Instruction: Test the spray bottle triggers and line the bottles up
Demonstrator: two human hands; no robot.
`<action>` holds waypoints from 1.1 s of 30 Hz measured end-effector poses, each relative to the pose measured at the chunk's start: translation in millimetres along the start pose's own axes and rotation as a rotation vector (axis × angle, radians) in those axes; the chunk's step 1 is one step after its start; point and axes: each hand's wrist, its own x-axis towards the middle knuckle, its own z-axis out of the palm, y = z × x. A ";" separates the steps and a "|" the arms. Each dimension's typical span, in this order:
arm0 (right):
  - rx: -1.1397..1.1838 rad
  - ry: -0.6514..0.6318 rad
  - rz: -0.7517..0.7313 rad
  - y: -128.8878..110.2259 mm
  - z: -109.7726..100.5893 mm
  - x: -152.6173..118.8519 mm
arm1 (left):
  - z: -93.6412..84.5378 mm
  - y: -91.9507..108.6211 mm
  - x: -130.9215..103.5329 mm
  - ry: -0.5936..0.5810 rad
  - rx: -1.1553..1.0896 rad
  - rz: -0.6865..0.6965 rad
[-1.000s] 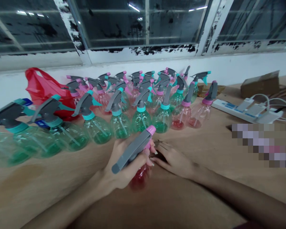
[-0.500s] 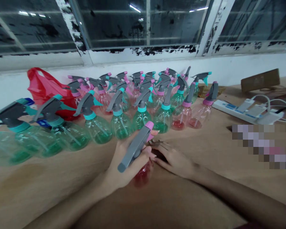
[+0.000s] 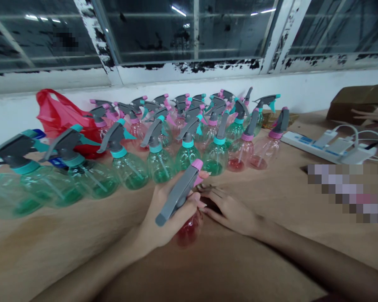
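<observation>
My left hand (image 3: 168, 214) is closed round the neck of a spray bottle (image 3: 189, 230) with red liquid inside. The bottle's grey trigger head (image 3: 179, 195) with its pink nozzle tilts up between thumb and fingers, the nozzle pointing away from me. On the bottle's right side is my right hand (image 3: 229, 209), low over the table, its bent fingers and thumb meeting the bottle; the fingertips are partly hidden. Just beyond both hands stands a row of green spray bottles (image 3: 216, 161) with turquoise collars, and two pink-collared ones (image 3: 239, 155) holding a little red liquid.
More spray bottles crowd behind, near a red plastic bag (image 3: 56, 111). On the right lie a white power strip (image 3: 327, 147) with plugs and cables, and a brown cardboard piece (image 3: 355, 100). Another person's hand (image 3: 371, 117) shows at the right edge. Windows line the wall.
The cardboard piece at the far right has shifted and turned, and another person's hand has come into view beside it. My hands and the held bottle have barely moved.
</observation>
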 end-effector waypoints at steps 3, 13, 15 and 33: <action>0.004 -0.002 -0.003 0.9 0.7 -0.2 | 0.1 -0.7 0.3 0.001 0.016 0.010; -0.001 -0.006 0.001 -0.7 -0.7 0.6 | 1.0 -1.4 0.2 0.018 0.006 0.019; -0.006 -0.016 0.006 -0.4 -0.7 0.5 | 0.9 -1.6 0.7 0.031 0.010 0.031; -0.010 0.006 -0.020 1.9 0.7 0.0 | -1.8 -2.6 0.3 -0.005 -0.072 0.042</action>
